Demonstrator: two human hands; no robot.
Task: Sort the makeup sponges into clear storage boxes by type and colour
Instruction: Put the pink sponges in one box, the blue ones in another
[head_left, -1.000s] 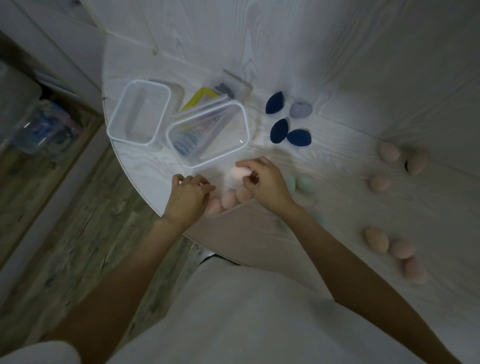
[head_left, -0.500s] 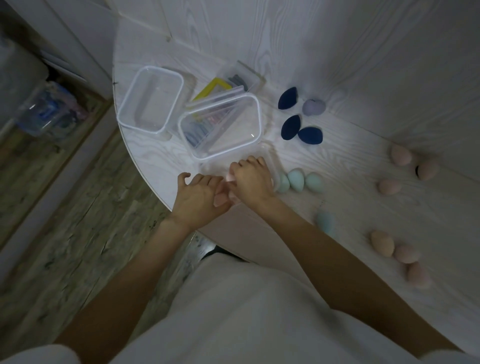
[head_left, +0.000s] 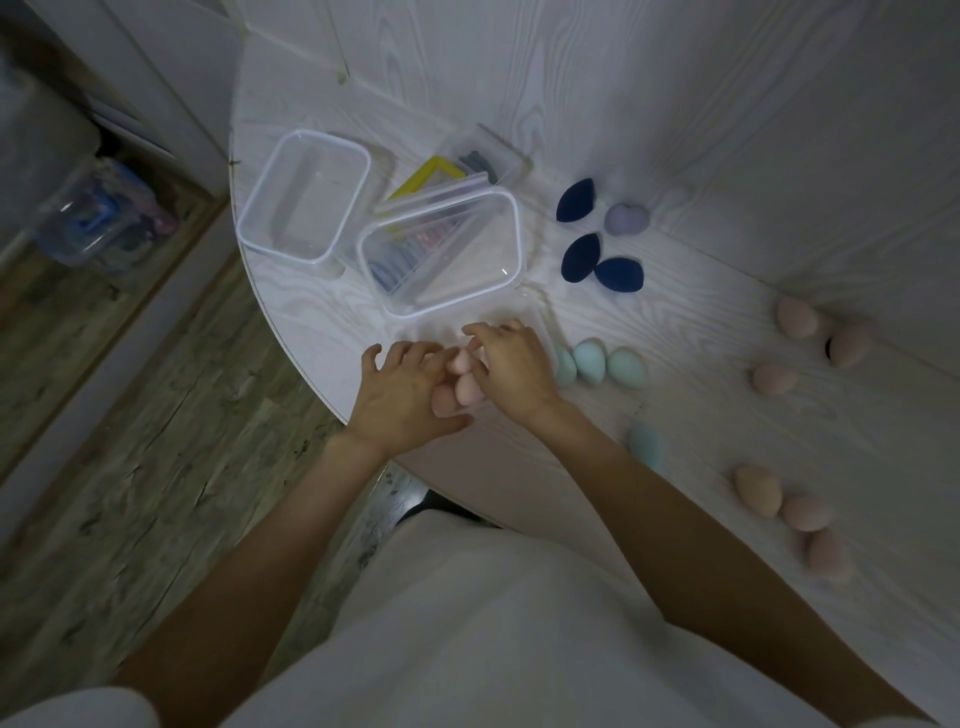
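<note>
- Surface: a white wood-grain round table in dim light, its curved edge running close to my body, with grey plank flooring to my left.
- Nearest: my left hand and right hand sit side by side at the table edge, with a cluster of pink sponges between them.
- Left hand state: fingers spread and loosely bent, palm down, thumb under the cluster. It cups the sponges from the left; I cannot tell how many it actually holds.
- Right hand state: fingers curled, tips reaching forward, thumb side pressed against the top pink sponge. The contact reads as a pinch.
- Key relation: the pink sponges stand in a short column running away from me, touching both palms. The nearest clear box lies straight ahead of my fingertips, just beyond them, its long axis slanting up to the right. Both hands are about equally near it.
- Right of my right hand: three teal sponges in a row, a fourth teal sponge nearer me.
- Further left: a second clear box, with nothing in it.
- Far: navy sponges and one lilac sponge; beige sponges well apart on the right.
- Change from half a second ago: both hands hold almost the same place; more of the pink cluster shows between them, and my right fingertips reach slightly nearer the box.
</note>
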